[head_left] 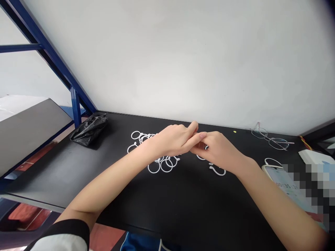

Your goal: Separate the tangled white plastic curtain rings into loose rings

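Observation:
Above the black tabletop [167, 209], my left hand [176, 138] and my right hand [216, 148] meet with their fingertips together. The fingers of both hands are closed in a pinch, and whatever lies between them is hidden. Below and behind my left hand is a loose cluster of thin white rings [154, 172] with small knobbed ends, partly covered by that hand and forearm. A few more white rings [217, 173] lie under my right hand; the nearest is an open loop.
A crumpled black plastic bag [90, 129] sits at the left by a blue metal frame [56, 64]. On the right are eyeglasses [277, 143], a phone [281, 181] showing a timer, and a white box [315, 158]. A white wall [170, 62] rises behind the table.

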The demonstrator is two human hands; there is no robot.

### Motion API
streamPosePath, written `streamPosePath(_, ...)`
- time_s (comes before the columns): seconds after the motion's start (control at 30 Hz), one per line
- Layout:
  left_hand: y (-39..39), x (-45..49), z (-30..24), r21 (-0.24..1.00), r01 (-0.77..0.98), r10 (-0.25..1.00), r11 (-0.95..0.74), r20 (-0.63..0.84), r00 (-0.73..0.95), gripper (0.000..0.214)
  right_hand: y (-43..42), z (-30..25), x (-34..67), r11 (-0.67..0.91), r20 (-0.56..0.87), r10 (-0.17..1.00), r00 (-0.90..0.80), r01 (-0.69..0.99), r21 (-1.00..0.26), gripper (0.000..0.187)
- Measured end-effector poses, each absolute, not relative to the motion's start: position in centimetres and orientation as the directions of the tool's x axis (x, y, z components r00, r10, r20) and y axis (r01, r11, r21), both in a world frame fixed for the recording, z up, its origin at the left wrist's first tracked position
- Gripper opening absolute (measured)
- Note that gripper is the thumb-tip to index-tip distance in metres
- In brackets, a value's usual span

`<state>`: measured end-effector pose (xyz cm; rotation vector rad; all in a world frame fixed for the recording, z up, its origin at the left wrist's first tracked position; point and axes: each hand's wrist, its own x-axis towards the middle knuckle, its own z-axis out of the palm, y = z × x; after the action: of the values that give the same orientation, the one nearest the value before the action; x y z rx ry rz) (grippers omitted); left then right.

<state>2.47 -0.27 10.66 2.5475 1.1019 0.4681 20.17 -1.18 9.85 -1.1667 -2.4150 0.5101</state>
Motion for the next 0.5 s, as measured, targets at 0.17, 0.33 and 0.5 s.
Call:
streamPosePath(0.17,-0.3,2.47,10.62,0.424,0.637,0.744,-0.644,0.152,0.651,0.041,-1.13,9.37,20.27,0.636,0.201,0.76,-0.618,0.643,-0.426,0.042)
streamPosePath(0.33,-0.26,2.49,10.66,0.409,0.64,0.739,-0.65,0.147,0.657,0.044,-1.16,9.3,20.24,0.633,0.194,0.75,-0.633,0.6,-0.49,0.043)
streamPosePath(0.5,-0.28,2.34,10.76,0.427,0.64,0.742,-0.639,0.121,0.659,0.044,-1.24,9.25,20.19,0.647,0.186,0.725,-0.663,0.563,-0.515,0.038)
